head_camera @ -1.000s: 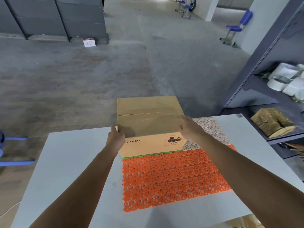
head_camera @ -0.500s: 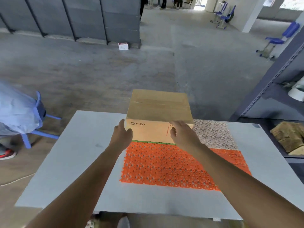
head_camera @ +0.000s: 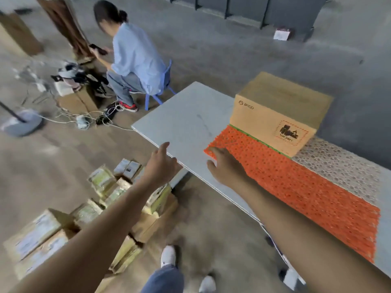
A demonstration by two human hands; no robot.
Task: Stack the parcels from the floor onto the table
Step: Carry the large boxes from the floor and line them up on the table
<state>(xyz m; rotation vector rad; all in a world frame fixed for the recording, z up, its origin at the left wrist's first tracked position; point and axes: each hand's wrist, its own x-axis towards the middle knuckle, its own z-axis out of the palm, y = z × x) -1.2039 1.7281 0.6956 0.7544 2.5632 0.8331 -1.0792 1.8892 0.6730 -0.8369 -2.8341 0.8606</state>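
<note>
A: Where do we see the box (head_camera: 279,111)?
B: In the right half of the frame, upper part. It sits upright at the far end of the table (head_camera: 186,121), its near bottom edge along the green strip that borders the orange mat (head_camera: 306,187). Its right corner reaches over the pale mat (head_camera: 338,163) beside the orange one.

A: And our hands?
B: Neither holds anything. Our left hand (head_camera: 161,163) is near the centre of the frame, fingers loosely spread, thumb up, at the table's left edge; we cannot tell whether it touches the edge. Our right hand (head_camera: 227,169) is just right of it, fingers apart, its fingertips over the near corner of the orange mat. Both are well apart from the box.

A: What of the other parcels (head_camera: 101,199)?
B: They lie on the floor in the lower left of the frame, a loose heap of cartons, several with pale labels, partly hidden by our left forearm. The picture is blurred, so we cannot read the labels.

A: Anything else?
B: A seated person (head_camera: 135,60) in a blue shirt in the upper left, with cables (head_camera: 91,117) on the floor close by. Our white shoes (head_camera: 168,255) show at the bottom centre.
</note>
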